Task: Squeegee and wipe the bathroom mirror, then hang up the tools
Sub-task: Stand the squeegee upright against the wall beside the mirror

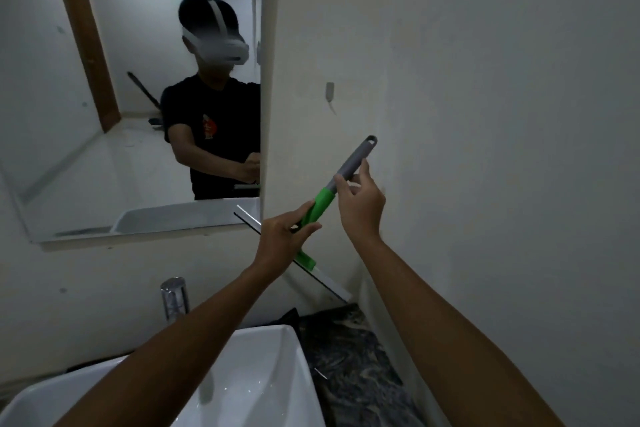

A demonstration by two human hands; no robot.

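Two bare hands held a squeegee (325,198) up before a pale side wall (485,80), just right of the mirror (121,114). The left hand (282,236) was clenched around the green neck near the blade, and the right hand (360,204) pinched the grey handle between thumb and fingertips. The handle pointed up and right, its hanging hole at the tip, below and right of a small grey hook (330,92) on the wall and apart from it. The blade slanted down to the right, above the dark marbled desk (349,357). The step seemed to be hanging the tool: it would go best by raising the tip, turning the hole square to the hook, letting the right grip steer while the left carried the weight, and releasing only once the hole had seated. The room was dim, with off-white walls. A white basin (263,374) sat below, a chrome tap (175,298) behind it. The mirror reflected the person in a dark shirt and a wooden door frame. No cloth was visible.
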